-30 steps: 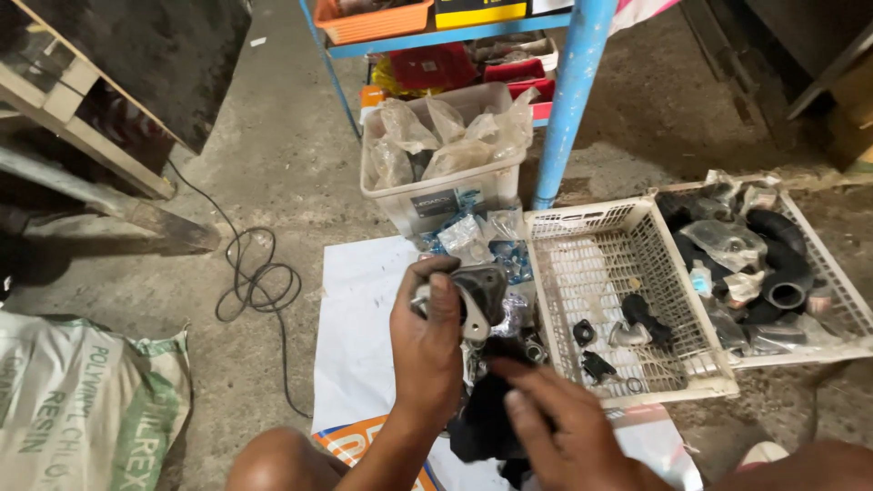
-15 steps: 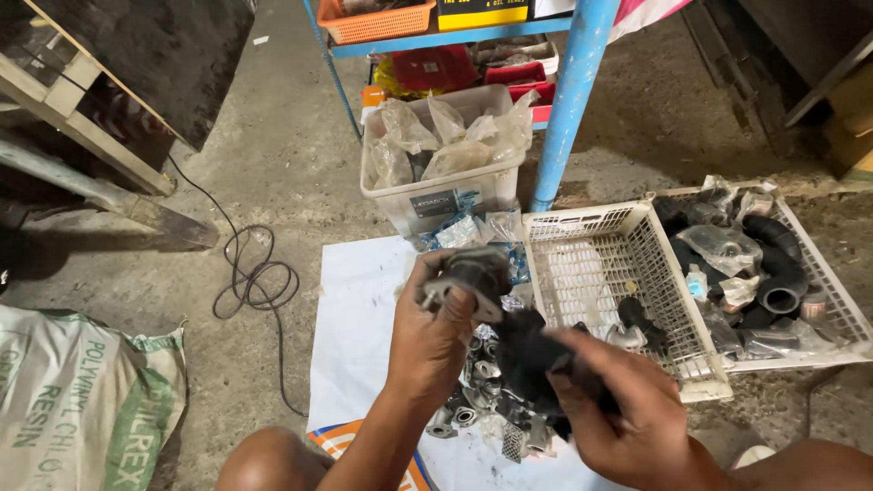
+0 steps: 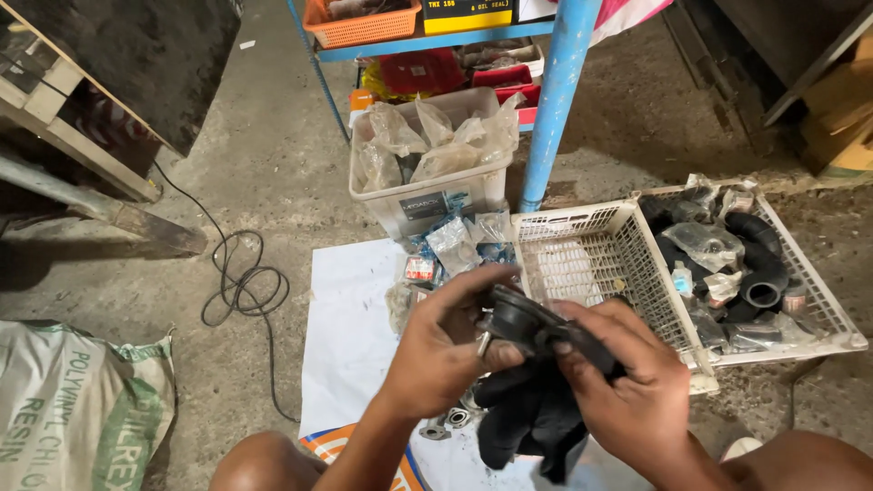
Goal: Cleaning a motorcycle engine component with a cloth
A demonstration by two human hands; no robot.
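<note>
You are sitting on a bare concrete floor [image 3: 273,173], with a blue metal shelf post [image 3: 556,100] rising at the far side and a white sheet [image 3: 350,336] spread on the ground in front of your knees. At the near left lies a woven sack [image 3: 73,409], and a black cable [image 3: 241,282] coils on the floor between it and the sheet. To the right sit two white mesh baskets side by side: the nearer-centre basket [image 3: 600,264] just beyond your hands, and the right basket [image 3: 809,300] filled with black hoses and bagged parts. Far of the sheet stands a white plastic tub [image 3: 436,205] stuffed with clear bags, with small packets [image 3: 455,245] piled against its near side. Over the middle of the sheet, your left hand [image 3: 446,350] and right hand [image 3: 632,382] are both clamped on a black rubber part [image 3: 527,323], fingers wrapped round it, and a dark cloth [image 3: 527,418] hangs under your right hand.
</note>
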